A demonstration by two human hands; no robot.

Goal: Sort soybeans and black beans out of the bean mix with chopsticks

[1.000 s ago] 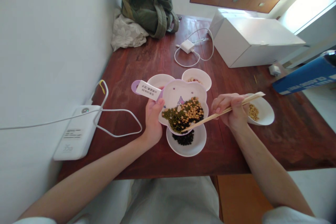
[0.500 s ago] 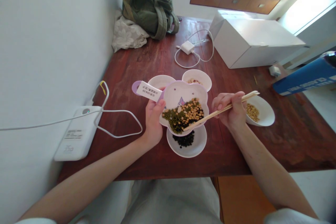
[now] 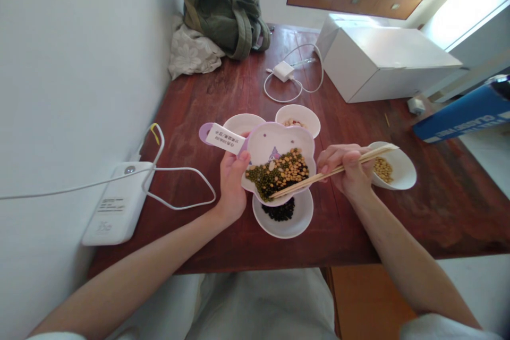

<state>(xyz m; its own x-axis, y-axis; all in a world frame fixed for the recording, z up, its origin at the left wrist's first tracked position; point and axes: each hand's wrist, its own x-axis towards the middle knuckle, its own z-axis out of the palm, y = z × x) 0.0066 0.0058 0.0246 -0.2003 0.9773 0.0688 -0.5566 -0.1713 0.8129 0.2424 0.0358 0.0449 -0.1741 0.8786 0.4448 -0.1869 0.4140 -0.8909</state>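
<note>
My left hand (image 3: 234, 186) grips the purple handle side of a white and purple shaped bowl (image 3: 261, 141), tilted toward me. Green, tan and black beans (image 3: 279, 170) lie along its near side. Wooden chopsticks (image 3: 338, 168) are held in my right hand (image 3: 348, 170), their tips among the beans at the bowl's near edge. Below the held bowl is a white bowl (image 3: 300, 223) with black beans. Behind it stand a white bowl (image 3: 239, 119), partly hidden, and another (image 3: 313, 117) with pale and reddish pieces. Right of my right hand is a white bowl (image 3: 406, 170) with tan beans.
A white power bank (image 3: 115, 218) with a cable lies at the left by the wall. Farther back are a green bag (image 3: 223, 10), a patterned cloth (image 3: 193, 53), a white charger (image 3: 283, 71) and a white box (image 3: 382, 64). A blue cylinder (image 3: 462, 114) is at the right.
The chopstick tips have moved a little left along the held bowl's near edge. My right hand has tilted slightly, and my left hand keeps its hold.
</note>
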